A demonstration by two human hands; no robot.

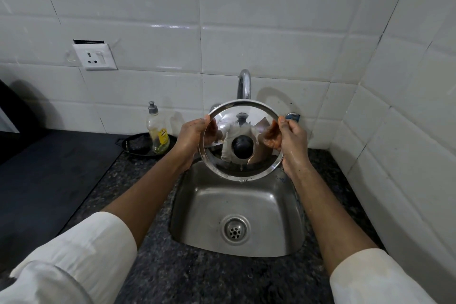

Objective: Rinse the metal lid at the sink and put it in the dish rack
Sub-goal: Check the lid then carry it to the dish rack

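A round shiny metal lid (pixel 243 121) with a black knob in its middle is held upright over the back of the steel sink (pixel 197 210), its knob side facing me. My left hand (pixel 191 137) grips its left rim and my right hand (pixel 292 140) grips its right rim. The curved chrome tap (pixel 244 84) rises just behind the lid's top edge. No water stream shows. No dish rack is in view.
A dish soap bottle (pixel 158 131) stands on a black pan (pixel 137 147) left of the sink, against the white tiled wall. A wall socket (pixel 95 57) sits higher on the left. Speckled dark counter (pixel 148 266) surrounds the sink; a dark appliance is at far left.
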